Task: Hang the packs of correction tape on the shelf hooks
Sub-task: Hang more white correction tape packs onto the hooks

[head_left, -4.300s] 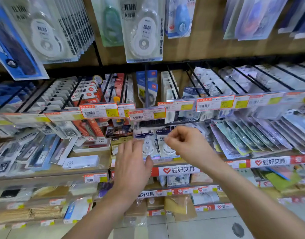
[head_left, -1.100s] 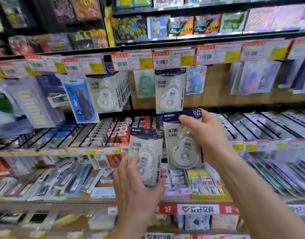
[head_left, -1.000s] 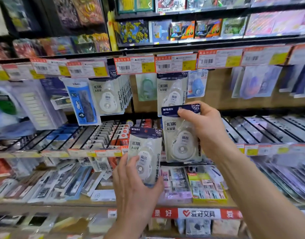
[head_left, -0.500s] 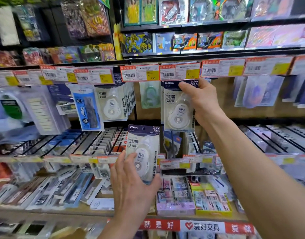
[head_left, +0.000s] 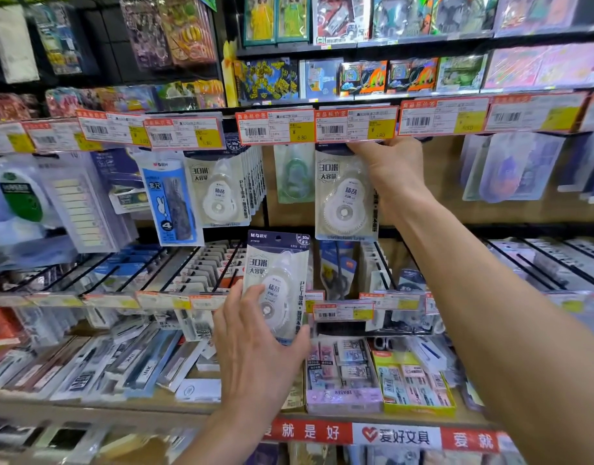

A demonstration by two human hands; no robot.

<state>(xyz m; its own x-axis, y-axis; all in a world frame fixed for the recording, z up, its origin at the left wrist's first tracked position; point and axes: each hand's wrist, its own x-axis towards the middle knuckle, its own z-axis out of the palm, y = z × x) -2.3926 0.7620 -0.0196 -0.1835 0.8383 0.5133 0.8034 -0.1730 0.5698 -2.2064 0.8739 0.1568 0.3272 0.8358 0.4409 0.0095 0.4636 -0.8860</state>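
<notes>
White correction tape pack [head_left: 344,199] with a dark blue header hangs upright from the right hand [head_left: 391,169], which is raised high against the shelf. That hand's fingers curl over the pack's top right corner, and the rest of the pack drops below and to the left of its palm. Directly above the knuckles sits an orange-and-yellow price label [head_left: 356,124]. It hides the header and any hook behind it, so whether the pack is already on a hook cannot be told.

Just left of this pack, set further back, is a greenish pack [head_left: 293,174]. Further left of the hand hangs a row of matching white packs [head_left: 221,193], and beyond that a blue pack with a rabbit drawing [head_left: 171,199].

Below and to the left of the right hand, the left hand [head_left: 255,354] holds a second correction tape pack [head_left: 277,280] upright in front of the lower hooks. Its back faces the camera, with fingers spread over the pack's lower left face and the thumb hooked at the lower right corner. This pack touches nothing but the hand.

To the right of the left wrist, on the shelf, stand a lilac box of erasers [head_left: 342,396] and a yellow-green box [head_left: 419,409] beside it. Under the wrist runs a red shelf strip [head_left: 309,431] with white characters.
</notes>
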